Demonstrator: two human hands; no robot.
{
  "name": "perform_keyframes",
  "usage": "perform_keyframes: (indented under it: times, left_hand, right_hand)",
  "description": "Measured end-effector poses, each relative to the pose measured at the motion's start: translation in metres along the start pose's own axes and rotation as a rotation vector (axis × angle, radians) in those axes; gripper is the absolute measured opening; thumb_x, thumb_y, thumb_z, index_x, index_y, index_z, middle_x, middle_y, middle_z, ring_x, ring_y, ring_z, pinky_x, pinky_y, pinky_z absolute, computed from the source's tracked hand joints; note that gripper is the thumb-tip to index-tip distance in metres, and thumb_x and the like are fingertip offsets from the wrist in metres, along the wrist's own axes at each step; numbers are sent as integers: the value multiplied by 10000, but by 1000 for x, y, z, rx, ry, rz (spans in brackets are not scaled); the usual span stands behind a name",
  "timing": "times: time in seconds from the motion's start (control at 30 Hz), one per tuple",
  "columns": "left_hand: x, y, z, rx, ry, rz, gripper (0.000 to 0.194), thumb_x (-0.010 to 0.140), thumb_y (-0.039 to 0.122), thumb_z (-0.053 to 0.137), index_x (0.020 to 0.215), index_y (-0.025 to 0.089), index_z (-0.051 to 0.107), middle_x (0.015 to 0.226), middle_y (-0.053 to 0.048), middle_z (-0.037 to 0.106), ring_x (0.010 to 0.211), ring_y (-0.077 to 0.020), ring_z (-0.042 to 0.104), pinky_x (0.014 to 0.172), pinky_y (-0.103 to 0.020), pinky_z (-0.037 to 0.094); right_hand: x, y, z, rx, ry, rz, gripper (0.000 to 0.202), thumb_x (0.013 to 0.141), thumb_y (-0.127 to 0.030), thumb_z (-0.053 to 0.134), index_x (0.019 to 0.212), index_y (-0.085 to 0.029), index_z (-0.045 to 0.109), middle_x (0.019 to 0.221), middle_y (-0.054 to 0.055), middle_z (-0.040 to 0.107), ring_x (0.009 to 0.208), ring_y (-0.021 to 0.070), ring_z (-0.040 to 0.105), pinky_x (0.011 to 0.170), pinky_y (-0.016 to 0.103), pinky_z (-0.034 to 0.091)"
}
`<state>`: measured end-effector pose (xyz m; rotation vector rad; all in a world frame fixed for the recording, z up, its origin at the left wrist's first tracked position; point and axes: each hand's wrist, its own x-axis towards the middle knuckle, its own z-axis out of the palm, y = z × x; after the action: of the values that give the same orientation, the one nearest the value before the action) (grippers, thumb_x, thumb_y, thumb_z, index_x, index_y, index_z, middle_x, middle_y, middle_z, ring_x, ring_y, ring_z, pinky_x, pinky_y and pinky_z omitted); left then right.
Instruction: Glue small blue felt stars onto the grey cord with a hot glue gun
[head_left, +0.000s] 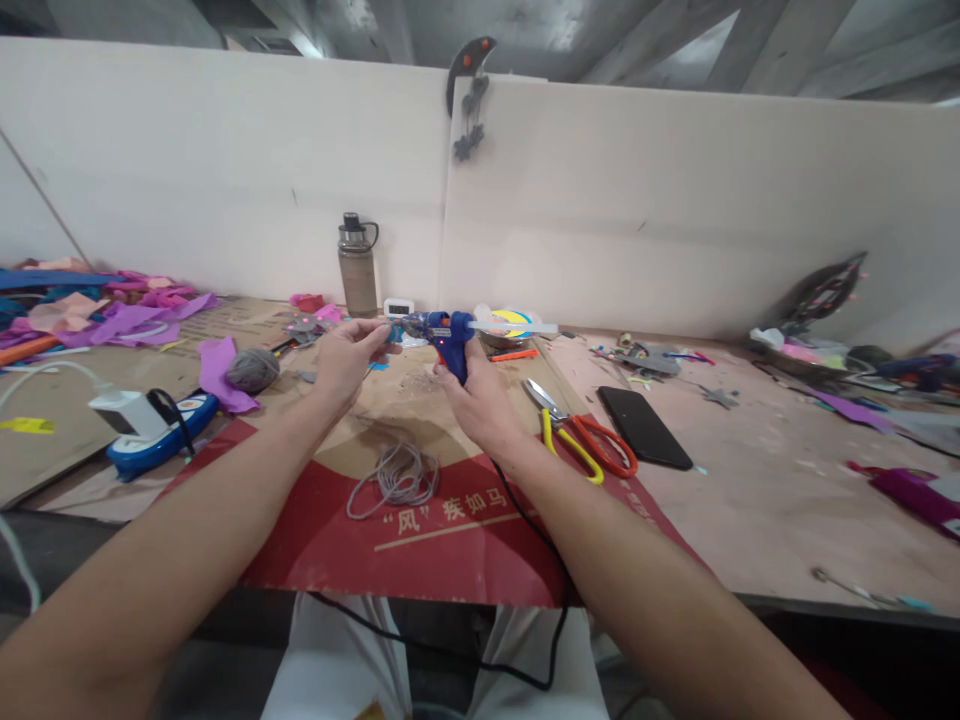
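My right hand [480,395] is wrapped round the handle of a blue glue gun [452,350], whose nozzle points left. A whitish glue stick [517,327] sticks out of its back end. My left hand [350,362] pinches a small blue piece [394,335] right at the nozzle; its shape is mostly hidden by the fingers. Below the hands, a loose coil of grey cord [401,478] lies on the red and brown cardboard [427,560]. Scissors with red and yellow handles [581,440] rest to the right of my right hand.
A bottle [358,270] stands by the white partition [225,180]. At left are grey yarn [253,370], a blue power strip [165,440] and coloured scraps [135,320]. A black phone [645,428] lies right of the scissors. A black cable [525,510] passes under my right forearm.
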<state>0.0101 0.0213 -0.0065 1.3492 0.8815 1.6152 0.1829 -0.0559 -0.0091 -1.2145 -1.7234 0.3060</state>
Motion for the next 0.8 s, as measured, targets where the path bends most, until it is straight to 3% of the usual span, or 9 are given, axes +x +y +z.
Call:
perform_keyframes:
  times: [0.8]
  left_hand:
    - [-1, 3, 2, -20, 9, -12, 122, 684, 232, 716, 731, 146, 644, 647, -27, 662, 564, -122, 642, 476, -199, 433]
  right_hand:
    - [1, -1, -2, -19, 3, -15, 390, 863, -256, 435, 1238, -156, 473, 1205, 137, 607, 1114, 246, 560, 919, 339, 432]
